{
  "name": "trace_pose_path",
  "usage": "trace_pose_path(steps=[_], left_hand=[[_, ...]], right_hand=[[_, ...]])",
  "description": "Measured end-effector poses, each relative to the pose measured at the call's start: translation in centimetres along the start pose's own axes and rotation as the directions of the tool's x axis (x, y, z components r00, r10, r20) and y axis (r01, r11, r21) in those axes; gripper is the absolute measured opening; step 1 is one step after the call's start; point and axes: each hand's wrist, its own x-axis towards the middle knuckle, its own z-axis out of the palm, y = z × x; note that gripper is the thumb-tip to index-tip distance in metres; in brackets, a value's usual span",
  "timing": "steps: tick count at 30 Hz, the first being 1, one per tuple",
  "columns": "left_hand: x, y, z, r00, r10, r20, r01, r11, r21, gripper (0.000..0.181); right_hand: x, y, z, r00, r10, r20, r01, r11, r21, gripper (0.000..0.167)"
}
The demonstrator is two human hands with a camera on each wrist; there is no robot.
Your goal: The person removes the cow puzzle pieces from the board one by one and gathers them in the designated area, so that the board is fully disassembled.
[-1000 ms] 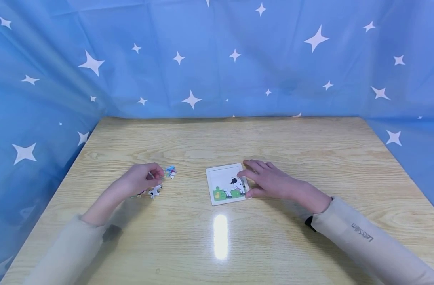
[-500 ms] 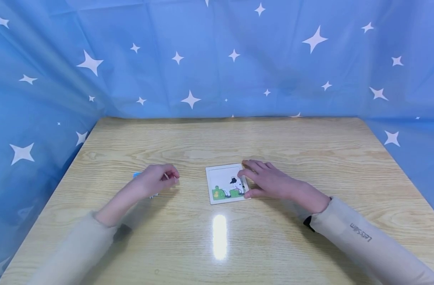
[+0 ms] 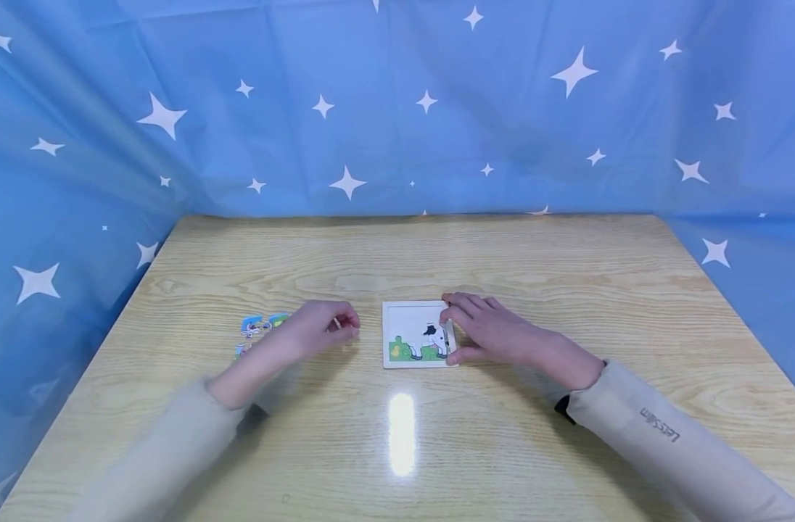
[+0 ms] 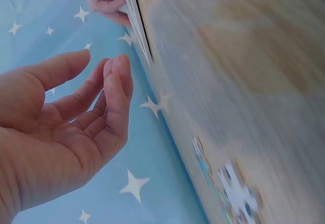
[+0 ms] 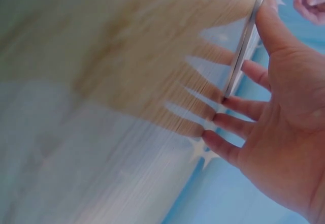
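In the head view, my left hand (image 3: 319, 326) hovers over the table left of a square puzzle board (image 3: 404, 317). Its fingers are loosely bent, and the left wrist view shows nothing between thumb and fingertips. The board has a white border, with a partial picture of a black-and-white cow on green grass along its lower part. My right hand (image 3: 492, 330) rests at the board's right edge, fingers spread and thumb at the near corner; the right wrist view shows them touching the edge. Loose jigsaw pieces (image 3: 250, 326) lie behind my left wrist, partly hidden by it.
The wood-grain table (image 3: 534, 261) runs back to a blue curtain (image 3: 397, 109) with white stars. A bright light reflection (image 3: 402, 435) lies in front of the board. A white piece with black spots (image 4: 238, 193) shows on the table in the left wrist view.
My left hand has moved right, away from over the loose pieces towards the board, uncovering some of them. The board has turned slightly and now sits straighter. My right hand has stayed at its edge.
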Motion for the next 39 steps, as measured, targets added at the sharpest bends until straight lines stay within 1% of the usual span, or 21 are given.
trace_pose_path(steps=[5,8,10,13,18,23,28,31,39], left_hand=[[1.1,0.5,0.8,1.000,0.006,0.012,-0.006,1.000,0.011,0.007],[1.8,0.7,1.3,0.999,0.028,0.017,-0.028,0.999,0.022,0.007],[2.2,0.9,1.7,0.998,0.053,0.030,-0.053,0.998,0.026,0.006],[2.7,1.2,2.1,0.996,0.074,0.047,-0.075,0.997,0.034,0.005],[3.5,2.0,2.4,0.996,0.066,0.060,-0.069,0.996,0.048,0.005],[4.4,2.8,2.7,0.995,0.060,0.081,-0.067,0.994,0.082,0.005],[5.3,3.6,3.0,0.994,0.042,0.099,-0.053,0.992,0.112,0.008],[5.8,3.8,3.3,0.993,0.039,0.110,-0.053,0.991,0.123,0.009],[6.6,3.9,4.0,0.988,0.032,0.150,-0.051,0.991,0.121,0.011]], right_hand=[[0.0,-0.1,-0.1,1.000,0.007,0.011,-0.007,1.000,0.001,0.058],[0.0,-0.1,-0.1,1.000,0.012,0.017,-0.012,1.000,-0.002,0.059],[0.0,-0.1,-0.2,1.000,0.014,0.018,-0.014,1.000,-0.003,0.059],[0.1,-0.1,-0.1,1.000,0.015,0.014,-0.015,1.000,-0.004,0.059],[0.1,0.0,-0.1,1.000,0.012,0.007,-0.012,1.000,-0.014,0.060],[0.2,0.0,-0.1,1.000,0.009,0.009,-0.009,1.000,-0.029,0.062],[0.3,0.0,0.0,1.000,0.011,0.005,-0.011,0.999,-0.033,0.066],[0.3,0.1,0.0,1.000,0.017,0.010,-0.017,0.999,-0.032,0.069],[0.2,0.1,0.0,1.000,0.022,0.020,-0.022,0.999,-0.028,0.072]])
